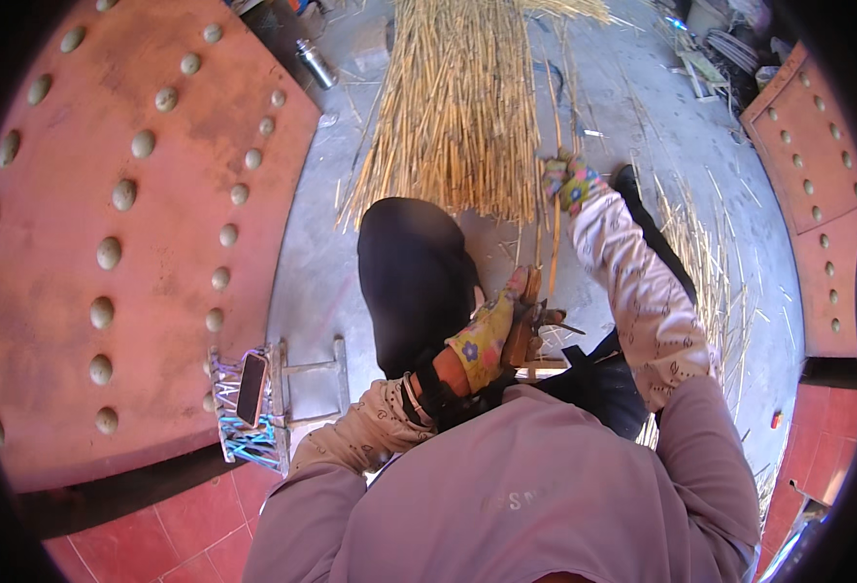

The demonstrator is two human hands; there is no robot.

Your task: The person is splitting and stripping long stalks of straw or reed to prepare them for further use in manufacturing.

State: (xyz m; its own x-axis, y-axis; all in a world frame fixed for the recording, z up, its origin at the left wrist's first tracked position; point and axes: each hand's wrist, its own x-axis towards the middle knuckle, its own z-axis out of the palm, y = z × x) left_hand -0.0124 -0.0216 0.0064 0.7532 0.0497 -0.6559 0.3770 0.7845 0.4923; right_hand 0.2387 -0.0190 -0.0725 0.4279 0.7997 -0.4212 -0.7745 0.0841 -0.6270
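Note:
My right hand (571,182), in a flowered glove, is closed around one or two thin straw-coloured reed stalks (556,238) beside the big bundle. Their lower ends come down toward my left hand (487,342), also in a flowered glove and close to my lap. That hand is closed around a brown wooden piece (520,335), with a dark thin metal part (564,325) jutting out to its right. Its exact kind cannot be made out, and my fingers partly hide it. A large bundle of dry reeds (467,126) lies on the floor ahead, its cut ends toward me.
Loose stalks (705,262) are scattered on the grey floor at the right. A studded reddish door (171,243) stands at the left, another (812,194) at the right. A small woven stool (278,418) with a phone (252,389) and a metal flask (316,64) are at the left.

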